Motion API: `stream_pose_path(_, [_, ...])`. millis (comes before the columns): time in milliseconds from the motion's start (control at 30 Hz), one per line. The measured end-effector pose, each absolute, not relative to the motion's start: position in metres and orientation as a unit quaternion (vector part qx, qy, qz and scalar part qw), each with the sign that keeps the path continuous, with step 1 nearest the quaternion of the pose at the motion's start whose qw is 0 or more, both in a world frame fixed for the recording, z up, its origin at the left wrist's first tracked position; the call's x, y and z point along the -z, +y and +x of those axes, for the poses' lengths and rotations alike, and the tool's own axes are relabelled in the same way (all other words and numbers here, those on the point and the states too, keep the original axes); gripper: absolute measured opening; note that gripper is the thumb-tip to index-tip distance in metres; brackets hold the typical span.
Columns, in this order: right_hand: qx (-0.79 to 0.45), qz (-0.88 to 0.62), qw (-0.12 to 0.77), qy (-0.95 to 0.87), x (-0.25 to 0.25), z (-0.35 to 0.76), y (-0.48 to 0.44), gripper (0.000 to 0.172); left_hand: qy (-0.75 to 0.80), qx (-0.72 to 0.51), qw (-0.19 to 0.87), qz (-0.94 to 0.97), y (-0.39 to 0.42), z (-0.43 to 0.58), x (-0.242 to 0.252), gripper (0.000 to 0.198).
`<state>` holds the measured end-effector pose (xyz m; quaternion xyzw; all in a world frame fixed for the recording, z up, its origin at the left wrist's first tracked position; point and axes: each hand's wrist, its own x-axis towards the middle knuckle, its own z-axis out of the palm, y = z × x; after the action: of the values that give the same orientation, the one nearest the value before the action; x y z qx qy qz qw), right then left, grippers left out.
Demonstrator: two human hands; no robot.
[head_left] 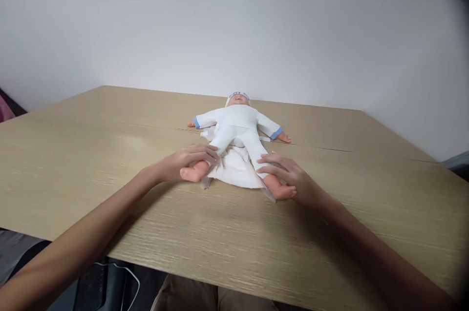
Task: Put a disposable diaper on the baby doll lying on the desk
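A baby doll (237,118) in a white suit with blue cuffs and a white cap lies on its back, arms spread and legs apart. Under its hips and between its legs is an unfolded white diaper (238,169), with tabs showing at both sides of the waist. My left hand (192,157) rests on the doll's lower leg at the left, fingers extended over the trouser end. On the other lower leg lies my right hand (284,172), its fingers spread across the white cloth above the bare foot. Neither hand is closed round anything.
The wooden table (176,233) has thin seams across it. A pale partition (234,32) stands behind its far edge. Below the near edge are a white cable (135,279), dark items and the person's legs (216,296).
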<state>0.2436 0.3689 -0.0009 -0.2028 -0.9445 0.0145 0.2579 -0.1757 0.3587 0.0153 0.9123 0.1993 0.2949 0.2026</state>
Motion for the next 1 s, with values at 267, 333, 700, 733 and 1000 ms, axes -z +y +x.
stream_pose_path(267, [0.056,-0.196,0.241,-0.949,0.004,0.245,0.368,0.037,0.195,-0.248,0.173,0.933,0.359,-0.177,0.004,0.056])
stream_pose_path(333, [0.064,-0.199,0.234,-0.95,0.003,0.245,0.367,0.037,0.194,-0.246,0.17,0.934,0.358,-0.177,0.003,0.056])
stream_pose_path(700, [-0.002,-0.227,0.206,-0.952,0.001,0.249,0.365,0.048,0.201,-0.246,0.192,0.929,0.356,-0.175,-0.001,0.049])
stream_pose_path(733, [-0.02,-0.231,0.206,-0.951,0.001,0.251,0.366,0.05,0.201,-0.247,0.201,0.926,0.356,-0.175,-0.001,0.049])
stream_pose_path(1000, [-0.132,-0.279,0.175,-0.935,-0.01,0.258,0.366,0.071,0.246,-0.218,0.314,0.891,0.351,-0.177,-0.012,0.055])
